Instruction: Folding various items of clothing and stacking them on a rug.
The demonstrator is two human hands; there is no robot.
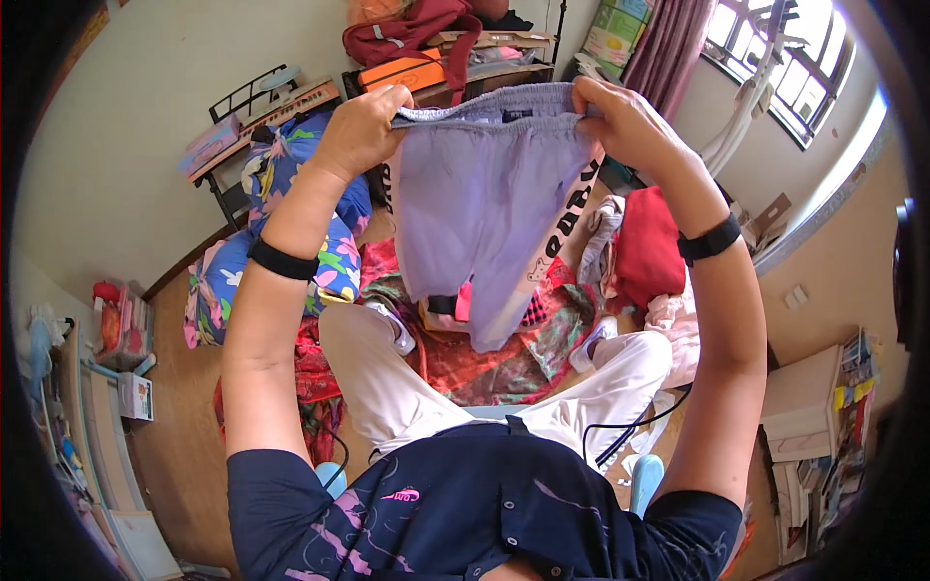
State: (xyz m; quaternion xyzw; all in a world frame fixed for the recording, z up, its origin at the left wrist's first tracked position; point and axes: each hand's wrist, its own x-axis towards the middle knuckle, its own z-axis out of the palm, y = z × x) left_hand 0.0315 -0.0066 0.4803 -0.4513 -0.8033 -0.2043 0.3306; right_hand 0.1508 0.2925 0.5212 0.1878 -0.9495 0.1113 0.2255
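A pair of lavender trousers point(487, 196) with an elastic waistband hangs in front of me, held up by both hands. My left hand point(369, 129) grips one end of the waistband, and my right hand point(617, 120) pinches the other end. Between them the waist is stretched wide, with a dark label inside. Pale side stripes with black lettering run down the legs. Below the trousers, folded clothes point(447, 306) lie on a red and green patterned cloth point(472, 374) between my feet; the trousers hide part of them.
Blue floral cloth bundles point(272, 272) sit at the left, below a keyboard point(290, 116) on a stand. A red folded cloth point(650, 247) and pink fabric point(672, 334) lie at the right. An orange box point(399, 70) and a dark red bag point(407, 33) stand at the back.
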